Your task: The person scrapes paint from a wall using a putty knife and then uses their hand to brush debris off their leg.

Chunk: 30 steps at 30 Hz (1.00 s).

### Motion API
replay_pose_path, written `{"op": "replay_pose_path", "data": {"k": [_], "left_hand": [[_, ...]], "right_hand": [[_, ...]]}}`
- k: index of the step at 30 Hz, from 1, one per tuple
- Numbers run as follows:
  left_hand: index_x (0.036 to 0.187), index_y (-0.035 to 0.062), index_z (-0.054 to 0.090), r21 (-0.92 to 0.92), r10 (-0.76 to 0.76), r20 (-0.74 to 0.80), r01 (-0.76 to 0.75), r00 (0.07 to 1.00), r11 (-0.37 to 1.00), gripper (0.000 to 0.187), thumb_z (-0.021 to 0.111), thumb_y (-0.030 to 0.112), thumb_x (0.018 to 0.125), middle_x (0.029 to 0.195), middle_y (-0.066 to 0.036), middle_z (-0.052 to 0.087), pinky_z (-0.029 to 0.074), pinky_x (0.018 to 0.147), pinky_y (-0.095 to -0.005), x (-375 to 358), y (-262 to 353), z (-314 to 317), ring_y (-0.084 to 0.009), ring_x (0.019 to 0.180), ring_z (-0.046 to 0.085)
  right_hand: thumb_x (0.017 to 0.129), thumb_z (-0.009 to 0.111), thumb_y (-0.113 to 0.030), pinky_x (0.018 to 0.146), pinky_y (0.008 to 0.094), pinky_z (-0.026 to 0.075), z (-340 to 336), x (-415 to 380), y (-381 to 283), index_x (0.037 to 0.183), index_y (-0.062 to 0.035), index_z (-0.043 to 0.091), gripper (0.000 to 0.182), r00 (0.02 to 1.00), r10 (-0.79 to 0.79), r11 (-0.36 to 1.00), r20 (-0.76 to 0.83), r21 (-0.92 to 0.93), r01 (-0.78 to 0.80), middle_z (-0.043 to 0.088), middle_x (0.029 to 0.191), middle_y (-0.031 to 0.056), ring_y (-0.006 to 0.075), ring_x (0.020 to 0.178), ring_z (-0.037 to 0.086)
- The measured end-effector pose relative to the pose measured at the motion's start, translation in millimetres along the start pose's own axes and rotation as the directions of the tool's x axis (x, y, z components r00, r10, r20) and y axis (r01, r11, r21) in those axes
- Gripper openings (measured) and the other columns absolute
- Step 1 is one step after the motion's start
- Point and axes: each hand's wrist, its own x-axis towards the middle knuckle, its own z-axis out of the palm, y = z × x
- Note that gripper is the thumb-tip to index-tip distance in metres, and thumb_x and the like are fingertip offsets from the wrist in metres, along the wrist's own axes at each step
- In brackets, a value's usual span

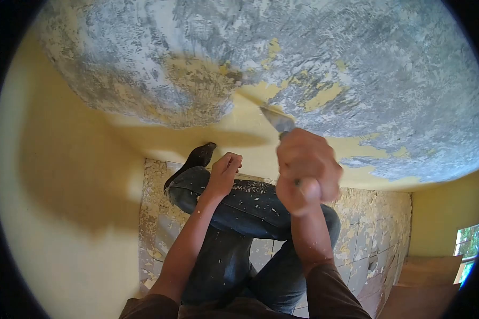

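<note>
My right hand (307,170) is wrapped round the handle of a putty knife (278,119), slightly blurred. The metal blade points up and to the left, its tip at the yellow paint by the edge of a scraped grey patch. Most of the handle is hidden in the fist; a bit of its end shows by the thumb. My left hand (226,173) is loosely closed by my bent knee, with nothing showing in it. In front stands the wall (356,69), its upper part scraped to grey and white, with yellow paint (324,98) left in scattered patches.
Paint flakes cover the tiled floor (364,234) and dot my jeans (234,204). My dark shoe (201,156) is close to the wall's foot. A yellow side wall (64,186) rises at left. At right are a window (471,242) and brown boards (428,271).
</note>
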Motion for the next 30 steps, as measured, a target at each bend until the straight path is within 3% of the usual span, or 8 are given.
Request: {"op": "replay_pose_path", "data": {"k": [3, 5, 8, 13, 15, 25, 26, 30], "left_hand": [[0.097, 0.0006, 0.063, 0.004, -0.002, 0.01, 0.002, 1.0, 1.0, 0.032, 0.058, 0.032, 0.102, 0.083, -0.004, 0.062, 0.047, 0.075, -0.0289, 3.7, -2.6, 0.3, -0.0116, 0.079, 0.054], [0.096, 0.0007, 0.063, -0.001, -0.03, 0.02, 0.03, 0.999, 1.0, 0.032, 0.058, 0.032, 0.102, 0.083, -0.003, 0.062, 0.046, 0.074, -0.029, 2.1, 0.7, 0.9, -0.0117, 0.078, 0.054], [0.096, 0.0007, 0.062, 0.0, -0.03, 0.022, 0.03, 0.999, 1.0, 0.033, 0.058, 0.033, 0.102, 0.083, -0.003, 0.061, 0.046, 0.074, -0.0291, 2.9, 4.1, 1.2, -0.0118, 0.077, 0.054], [0.095, 0.0006, 0.062, -0.011, 0.015, 0.004, -0.015, 1.0, 1.0, 0.033, 0.058, 0.033, 0.102, 0.082, -0.003, 0.06, 0.046, 0.073, -0.0288, 4.0, -3.5, 0.2, -0.0113, 0.076, 0.053], [0.095, 0.0003, 0.062, 0.0, -0.047, 0.022, 0.047, 0.999, 0.999, 0.033, 0.058, 0.032, 0.102, 0.082, -0.003, 0.061, 0.046, 0.073, -0.0287, 4.7, -2.6, 1.1, -0.0112, 0.076, 0.053], [0.094, -0.0003, 0.063, -0.01, -0.017, 0.002, 0.017, 1.0, 1.0, 0.035, 0.058, 0.033, 0.102, 0.08, -0.003, 0.059, 0.045, 0.072, -0.0289, 2.5, -2.0, 2.2, -0.0117, 0.076, 0.053], [0.094, -0.0003, 0.063, -0.01, -0.014, 0.019, 0.014, 1.0, 1.0, 0.035, 0.058, 0.033, 0.102, 0.08, -0.003, 0.06, 0.045, 0.072, -0.029, 5.1, -8.5, 0.8, -0.0118, 0.076, 0.053], [0.094, -0.0005, 0.063, 0.004, -0.029, 0.01, 0.029, 1.0, 1.0, 0.035, 0.058, 0.033, 0.102, 0.082, -0.003, 0.061, 0.045, 0.072, -0.0293, 3.4, 1.1, 1.9, -0.0119, 0.076, 0.053]], "right_hand": [[0.093, 0.052, -0.009, 0.045, 0.0353, 0.042, 2.0, 20.4, -19.9, 0.072, -0.0011, 0.052, 0.022, 1.0, -0.015, 0.998, -0.017, 0.055, 0.016, 0.054, 0.061, 0.0085, 0.0248, 0.048, 0.052], [0.095, 0.052, -0.01, 0.044, 0.035, 0.042, -3.0, 3.4, -1.1, 0.071, -0.001, 0.052, 0.025, 0.995, -0.096, 0.982, 0.021, -0.162, 0.098, 0.053, 0.061, 0.0082, 0.0239, 0.047, 0.052], [0.099, 0.054, -0.017, 0.045, 0.0366, 0.046, -2.4, -6.6, 6.3, 0.071, -0.0003, 0.052, 0.032, 0.997, 0.066, 0.996, -0.028, -0.06, -0.068, 0.053, 0.06, 0.0085, 0.0247, 0.046, 0.053], [0.096, 0.053, -0.016, 0.046, 0.0375, 0.046, -0.6, 16.5, -16.0, 0.073, -0.0008, 0.052, 0.028, 0.996, -0.012, 0.999, -0.085, 0.032, 0.014, 0.056, 0.061, 0.0098, 0.0255, 0.047, 0.054], [0.096, 0.053, -0.015, 0.046, 0.037, 0.046, -4.9, 7.2, -6.0, 0.073, -0.0022, 0.053, 0.026, 0.998, -0.06, 0.974, 0.017, -0.219, 0.063, 0.055, 0.061, 0.0089, 0.0257, 0.047, 0.054], [0.1, 0.047, -0.015, 0.04, 0.0343, 0.04, 14.6, 1.8, -8.6, 0.068, -0.001, 0.05, 0.036, 0.998, -0.053, 0.998, -0.044, 0.027, 0.054, 0.052, 0.056, 0.0076, 0.0215, 0.042, 0.049], [0.1, 0.049, -0.018, 0.04, 0.0337, 0.04, 9.1, -6.2, -1.2, 0.068, -0.0017, 0.051, 0.036, 0.997, -0.046, 0.981, 0.06, -0.183, 0.056, 0.052, 0.056, 0.0076, 0.0213, 0.042, 0.048], [0.096, 0.052, -0.015, 0.044, 0.0358, 0.043, 13.0, -36.5, 12.2, 0.069, -0.0017, 0.053, 0.03, 0.995, 0.09, 0.993, 0.05, -0.085, -0.086, 0.053, 0.058, 0.0082, 0.0235, 0.045, 0.051]]}}
